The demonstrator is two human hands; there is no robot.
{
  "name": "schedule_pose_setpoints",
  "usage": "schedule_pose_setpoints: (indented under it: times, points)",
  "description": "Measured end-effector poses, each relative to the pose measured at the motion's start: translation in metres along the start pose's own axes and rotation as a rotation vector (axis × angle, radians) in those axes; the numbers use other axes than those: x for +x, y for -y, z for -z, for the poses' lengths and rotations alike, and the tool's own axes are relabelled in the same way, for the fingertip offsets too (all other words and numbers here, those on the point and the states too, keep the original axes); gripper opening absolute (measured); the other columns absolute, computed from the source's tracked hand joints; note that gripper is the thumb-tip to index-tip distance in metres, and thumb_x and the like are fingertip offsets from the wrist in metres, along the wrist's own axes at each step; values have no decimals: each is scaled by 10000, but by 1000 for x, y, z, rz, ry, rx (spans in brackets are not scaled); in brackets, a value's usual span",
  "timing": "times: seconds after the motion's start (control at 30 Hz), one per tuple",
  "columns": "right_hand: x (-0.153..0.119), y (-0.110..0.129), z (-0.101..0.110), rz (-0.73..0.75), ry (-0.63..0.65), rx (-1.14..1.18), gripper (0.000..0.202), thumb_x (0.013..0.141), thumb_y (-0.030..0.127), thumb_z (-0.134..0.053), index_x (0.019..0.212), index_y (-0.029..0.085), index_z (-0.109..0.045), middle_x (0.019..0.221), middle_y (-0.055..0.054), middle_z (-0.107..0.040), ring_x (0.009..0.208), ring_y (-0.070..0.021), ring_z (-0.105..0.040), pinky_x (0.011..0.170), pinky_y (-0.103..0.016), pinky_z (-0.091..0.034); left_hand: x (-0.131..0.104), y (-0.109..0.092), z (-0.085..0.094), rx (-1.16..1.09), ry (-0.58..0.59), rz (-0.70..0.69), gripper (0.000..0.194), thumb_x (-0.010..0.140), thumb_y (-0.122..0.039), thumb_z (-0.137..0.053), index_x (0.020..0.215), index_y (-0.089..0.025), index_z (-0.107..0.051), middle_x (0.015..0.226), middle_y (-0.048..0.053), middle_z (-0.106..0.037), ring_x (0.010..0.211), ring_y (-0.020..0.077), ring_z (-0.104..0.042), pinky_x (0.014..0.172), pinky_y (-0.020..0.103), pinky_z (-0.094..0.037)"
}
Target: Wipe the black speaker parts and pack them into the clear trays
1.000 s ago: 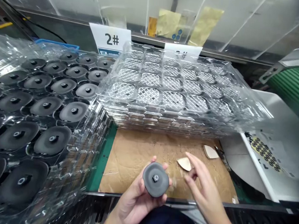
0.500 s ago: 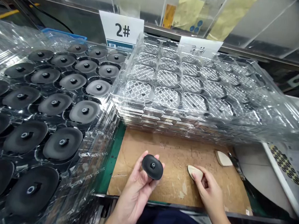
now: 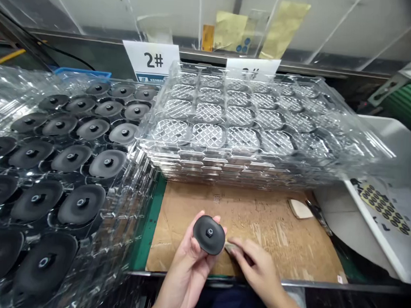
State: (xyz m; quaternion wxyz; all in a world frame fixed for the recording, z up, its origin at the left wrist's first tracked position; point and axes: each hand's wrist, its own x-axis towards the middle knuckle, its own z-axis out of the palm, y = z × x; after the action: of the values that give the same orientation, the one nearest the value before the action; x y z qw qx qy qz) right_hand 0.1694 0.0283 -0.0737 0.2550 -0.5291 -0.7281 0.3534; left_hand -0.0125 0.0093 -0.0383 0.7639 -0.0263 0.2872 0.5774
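Observation:
A black oval cap [image 3: 204,240] with a small round post in its middle lies in my left hand [image 3: 189,268], the fingers curled around its edge. Close to its right edge, my right hand [image 3: 255,270] pinches a cream, wedge-shaped pad [image 3: 232,246], which my fingers now mostly cover. The pad's tip is at the cap's rim; whether they touch I cannot tell. Beneath both hands is a brown cardboard sheet [image 3: 184,209]. A second cream pad [image 3: 300,209] rests at the sheet's right side.
On the left, a clear tray [image 3: 116,199] carries rows of similar black caps [image 3: 82,203]. A tall stack of clear moulded trays [image 3: 205,156] stands behind the cardboard. To the right is a white bin [image 3: 372,226] with a sheet of dark oval stickers [image 3: 381,206]. A "2#" sign [image 3: 150,58] stands behind.
My right hand has moved left with the cream pad, up to the black cap's edge. My left hand still holds the cap in nearly the same place. The camera view has tilted up slightly.

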Motion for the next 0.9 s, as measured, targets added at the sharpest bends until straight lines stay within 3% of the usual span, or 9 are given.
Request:
schedule_pose_setpoints:
  times: [0.17, 0.23, 0.33, 0.4, 0.43, 0.57, 0.73, 0.83, 0.9]
  points:
    - [14, 59, 37, 20, -139, 97, 218, 872, 236, -494, 1078, 244, -566, 980, -29, -644, 818, -156, -616, 667, -235, -507, -5, 14, -17, 75, 28, 20, 511, 741, -317, -640, 1229, -251, -503, 1279, 79, -545, 1178, 255, -487, 1005, 345, -372]
    - [15, 89, 51, 185, -105, 115, 242, 859, 187, -489, 1087, 225, -563, 943, -34, -648, 820, -164, -606, 721, -263, -504, -9, 20, -24, 93, 43, 85, 469, 758, -304, -626, 1212, -241, -525, 1207, 72, -599, 1143, 227, -517, 999, 314, -377]
    - [14, 115, 64, 302, 83, 98, 242, 838, 120, -477, 1032, 211, -591, 879, -28, -653, 763, -150, -605, 708, -242, -501, -16, 25, -34, 160, 12, 100, 372, 760, -261, -632, 1130, -241, -593, 1122, 53, -647, 1046, 199, -582, 920, 266, -440]
    - [13, 118, 68, 273, 192, 103, 218, 840, 109, -475, 968, 223, -609, 851, -10, -646, 737, -128, -603, 673, -208, -496, -20, 26, -40, 199, -23, 43, 384, 716, -256, -680, 1094, -265, -611, 1065, 26, -668, 985, 180, -608, 865, 238, -469]
    - [13, 116, 68, 268, 162, 108, 209, 847, 116, -470, 963, 219, -610, 844, -10, -641, 738, -127, -600, 673, -209, -494, -21, 27, -43, 214, -27, 26, 409, 691, -257, -704, 1089, -268, -613, 1016, 18, -681, 958, 173, -617, 848, 229, -473]
    - [3, 106, 68, 390, -146, 139, 251, 848, 112, -469, 1070, 157, -576, 829, -46, -637, 750, -153, -594, 707, -271, -498, -25, 30, -58, 279, -46, 53, 447, 615, -233, -762, 1044, -227, -636, 901, 26, -693, 896, 183, -632, 818, 238, -482]
    - [-9, 103, 81, 304, 74, 196, 227, 813, 47, -519, 974, 175, -616, 862, -21, -648, 754, -105, -611, 701, -175, -497, -29, 35, -68, 309, -102, 46, 458, 582, -218, -783, 1014, -271, -639, 998, 15, -685, 909, 175, -630, 851, 262, -467]
    - [-4, 103, 83, 336, -143, 185, 234, 833, 82, -489, 1034, 136, -599, 824, -51, -635, 739, -137, -598, 694, -240, -501, -27, 42, -70, 300, -64, 97, 594, 530, -242, -812, 1089, -242, -611, 941, 34, -692, 939, 195, -620, 931, 303, -428]
    - [-5, 101, 85, 422, -219, 163, 247, 835, 93, -495, 1060, 125, -591, 816, -60, -644, 742, -152, -603, 709, -266, -504, -27, 43, -72, 298, -64, 139, 555, 572, -210, -790, 1096, -237, -609, 940, 37, -692, 942, 195, -621, 949, 313, -415]
